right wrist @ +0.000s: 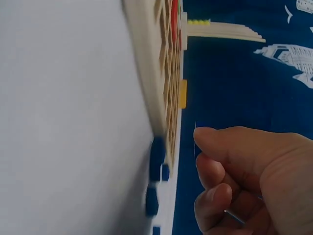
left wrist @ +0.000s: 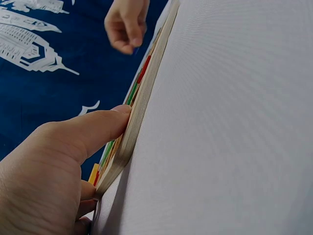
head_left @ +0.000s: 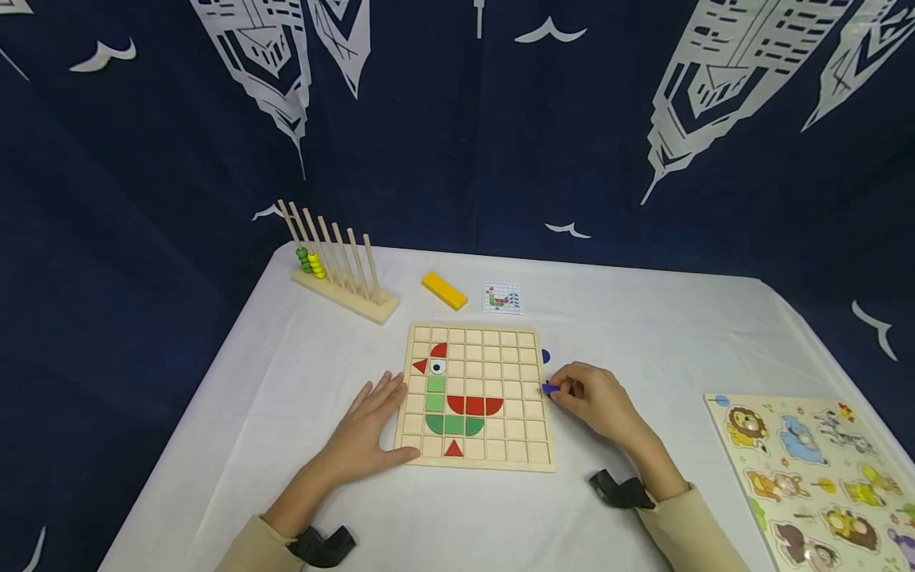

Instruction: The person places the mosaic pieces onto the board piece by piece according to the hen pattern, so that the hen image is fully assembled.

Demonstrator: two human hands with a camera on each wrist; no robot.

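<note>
A square wooden grid board (head_left: pixel 529 453) lies on the table with red and green pieces in its cells and a round eye piece (head_left: pixel 438 367), making a bird-like figure. My left hand (head_left: pixel 368 437) rests along the board's left side, fingers spread and straight; the thumb (left wrist: pixel 105 125) lies on its near edge. At the board's right side my right hand (head_left: pixel 596 401) pinches a small blue piece (head_left: pixel 550 388) between thumb and fingertips. Other blue pieces (right wrist: pixel 152 200) lie on the cloth beside the board; one rounded blue piece (head_left: pixel 546 356) shows past its right edge.
Behind the board are a yellow block (head_left: pixel 445 291) and a small picture card (head_left: pixel 502 298) with a bird pattern. A wooden peg rack (head_left: pixel 346 298) with green and yellow beads stands at the back left. An animal puzzle board (head_left: pixel 815 477) lies at the right.
</note>
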